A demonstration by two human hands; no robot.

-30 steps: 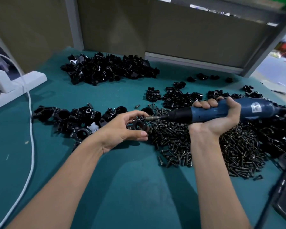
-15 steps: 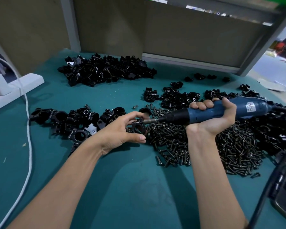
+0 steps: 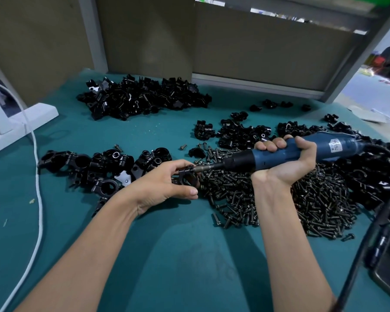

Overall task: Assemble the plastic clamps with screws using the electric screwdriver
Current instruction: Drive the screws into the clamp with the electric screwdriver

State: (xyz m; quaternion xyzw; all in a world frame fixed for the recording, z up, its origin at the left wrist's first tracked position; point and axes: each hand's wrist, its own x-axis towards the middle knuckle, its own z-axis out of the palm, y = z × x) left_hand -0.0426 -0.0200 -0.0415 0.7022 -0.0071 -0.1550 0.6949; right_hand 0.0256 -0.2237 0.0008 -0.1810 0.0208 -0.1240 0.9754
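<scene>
My left hand [image 3: 167, 183] pinches a small black plastic clamp [image 3: 188, 175] just above the green table [image 3: 178, 255], at the left edge of a big heap of dark screws [image 3: 279, 199]. My right hand [image 3: 286, 161] grips a blue electric screwdriver [image 3: 291, 153] held level, pointing left. Its metal bit meets the top of the clamp. Whether a screw sits under the bit is hidden by my fingers.
A row of assembled black clamps [image 3: 95, 165] lies left of my left hand. More black clamp parts are piled at the back [image 3: 142, 97], behind the screws [image 3: 241, 131] and at the right [image 3: 374, 174]. A white cable [image 3: 37, 176] runs along the left; the screwdriver's black cord [image 3: 369, 233] hangs at the right.
Both hands hold the same things. The bit has closed in on the clamp and now touches it; the view has shifted slightly.
</scene>
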